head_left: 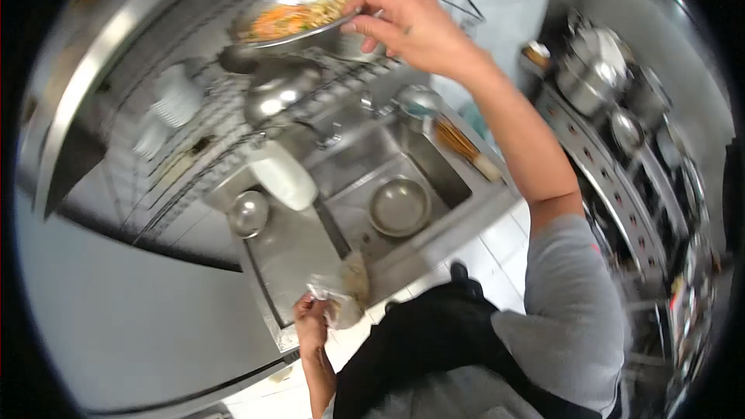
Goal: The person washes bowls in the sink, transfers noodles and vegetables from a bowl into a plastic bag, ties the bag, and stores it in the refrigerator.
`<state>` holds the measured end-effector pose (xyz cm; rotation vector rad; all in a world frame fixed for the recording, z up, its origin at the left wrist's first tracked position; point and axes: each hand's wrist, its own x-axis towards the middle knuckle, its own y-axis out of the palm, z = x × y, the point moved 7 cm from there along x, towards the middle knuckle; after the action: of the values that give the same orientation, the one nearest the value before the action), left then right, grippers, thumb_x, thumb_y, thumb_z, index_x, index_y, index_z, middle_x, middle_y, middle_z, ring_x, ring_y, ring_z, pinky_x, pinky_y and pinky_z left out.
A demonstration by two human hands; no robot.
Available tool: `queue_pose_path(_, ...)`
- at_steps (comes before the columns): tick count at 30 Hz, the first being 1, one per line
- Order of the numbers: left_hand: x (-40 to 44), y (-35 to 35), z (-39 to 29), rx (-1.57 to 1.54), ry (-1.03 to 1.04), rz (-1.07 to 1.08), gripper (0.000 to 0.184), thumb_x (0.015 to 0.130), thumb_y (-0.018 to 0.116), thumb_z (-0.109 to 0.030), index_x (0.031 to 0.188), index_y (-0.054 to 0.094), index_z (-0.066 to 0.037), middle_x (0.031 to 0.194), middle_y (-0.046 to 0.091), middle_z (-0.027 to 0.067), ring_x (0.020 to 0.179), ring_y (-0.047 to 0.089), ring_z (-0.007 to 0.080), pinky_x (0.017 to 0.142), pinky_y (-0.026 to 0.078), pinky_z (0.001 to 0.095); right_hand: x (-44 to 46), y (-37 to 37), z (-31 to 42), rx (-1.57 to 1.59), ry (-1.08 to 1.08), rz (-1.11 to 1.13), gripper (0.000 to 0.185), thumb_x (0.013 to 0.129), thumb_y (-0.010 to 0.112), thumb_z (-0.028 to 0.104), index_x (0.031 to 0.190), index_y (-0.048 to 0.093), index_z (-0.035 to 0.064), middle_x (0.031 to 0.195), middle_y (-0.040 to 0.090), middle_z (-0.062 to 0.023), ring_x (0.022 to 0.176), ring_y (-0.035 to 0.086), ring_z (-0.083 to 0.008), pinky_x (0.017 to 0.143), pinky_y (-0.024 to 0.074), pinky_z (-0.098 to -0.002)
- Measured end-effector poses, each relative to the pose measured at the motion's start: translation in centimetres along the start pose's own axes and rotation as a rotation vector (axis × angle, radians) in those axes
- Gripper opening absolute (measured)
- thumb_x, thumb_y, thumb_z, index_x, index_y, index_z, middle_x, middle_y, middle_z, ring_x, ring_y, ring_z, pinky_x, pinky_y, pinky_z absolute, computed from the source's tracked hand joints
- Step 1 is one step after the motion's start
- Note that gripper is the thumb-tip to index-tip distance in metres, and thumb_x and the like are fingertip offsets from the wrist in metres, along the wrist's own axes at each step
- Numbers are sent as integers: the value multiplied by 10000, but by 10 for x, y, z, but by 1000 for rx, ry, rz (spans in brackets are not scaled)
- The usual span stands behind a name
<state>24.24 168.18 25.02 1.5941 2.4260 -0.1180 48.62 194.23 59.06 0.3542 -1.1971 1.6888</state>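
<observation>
High up by the wire rack, my right hand point(407, 25) is closed at the near rim of a steel bowl point(310, 40), with thumb and fingers on either side of the edge. Shredded orange vegetables point(281, 22) and paler pieces fill the bowl. Whether the rack also bears its weight, I cannot tell. Low on the left, by the sink's front edge, my left hand point(310, 324) is closed on a clear plastic bag point(340, 304) with something pale inside, too blurred to name.
Below the rack is a steel sink point(458, 209) with a round metal bowl point(400, 206) in its basin. A white jug point(283, 174) and a small metal bowl point(248, 214) stand on the drainboard. Right: a stove point(613, 178) with pots point(594, 70). White dishes point(177, 95) sit on the rack.
</observation>
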Motion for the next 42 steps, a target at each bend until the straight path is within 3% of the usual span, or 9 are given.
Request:
queue_pose_path(10, -2, 50, -16, -75, -94, 78, 42, 792, 505, -21, 816, 529, -45, 606, 502, 0, 498, 448, 91, 464, 341, 237, -238, -206, -90, 119, 430, 27, 146, 857, 533, 144, 910, 562, 11, 699, 606, -26, 652, 599, -70, 485, 441, -190)
queue_pose_path(13, -6, 78, -28, 11, -149, -388, 28, 810, 504, -42, 822, 511, -66, 570, 468, -2, 473, 434, 101, 439, 328, 241, -273, -244, -206, 379, 559, -196, 237, 905, 464, 225, 949, 526, 1, 815, 621, -84, 691, 624, -125, 495, 460, -209)
queue_pose_path(14, 5, 70, -20, -108, -146, 120, 54, 806, 521, -57, 855, 528, -76, 626, 523, 11, 527, 499, 125, 475, 393, 262, -284, -236, -250, 394, 572, -196, 237, 905, 464, 225, 949, 526, 1, 815, 621, -84, 691, 624, -125, 495, 460, -209)
queue_pose_path(20, -18, 85, -31, 99, -130, -289, 329, 796, 569, -213, 1075, 500, -54, 864, 576, 44, 630, 533, 149, 603, 470, 268, -502, -47, -611, 1369, 1301, -813, 483, 891, 448, 387, 1206, 378, 27, 992, 577, -159, 742, 618, -237, 545, 484, -236)
queue_pose_path(23, -45, 102, -37, -18, -160, -419, 354, 814, 562, -267, 1090, 485, -61, 883, 571, 41, 595, 507, 100, 523, 473, 255, -582, 15, -696, 1783, 1036, -903, 548, 848, 508, 405, 1246, 363, 56, 1122, 506, -189, 915, 573, -274, 599, 503, -271)
queue_pose_path(33, -88, 125, -49, -31, -122, -711, 256, 843, 467, -169, 1053, 498, -26, 1001, 568, 107, 889, 561, 232, 788, 467, 384, -399, -143, -665, 1562, 709, -643, 369, 873, 486, 349, 1122, 479, 77, 1065, 549, -170, 931, 571, -241, 687, 503, -285)
queue_pose_path(36, -80, 140, -41, -55, -123, -702, 239, 842, 484, -180, 1037, 509, -43, 982, 574, 91, 876, 565, 221, 767, 476, 374, -469, -26, -679, 1877, 825, -619, 406, 885, 468, 327, 1185, 420, 57, 1105, 505, -166, 893, 547, -247, 720, 500, -291)
queue_pose_path(38, -78, 146, -35, -121, -108, -635, 232, 834, 502, -177, 1032, 517, -56, 969, 584, 79, 876, 569, 213, 743, 486, 363, -598, 75, -708, 1428, 1612, -858, 506, 880, 475, 332, 1274, 305, 63, 1185, 431, -209, 948, 524, -324, 736, 505, -294)
queue_pose_path(42, -100, 114, -21, -121, -90, -713, 189, 829, 507, -148, 996, 541, -67, 979, 592, 71, 882, 577, 209, 746, 479, 345, -562, 49, -666, 1535, 1251, -727, 596, 881, 425, 433, 1287, 269, 26, 1207, 421, -253, 1085, 488, -328, 777, 495, -362)
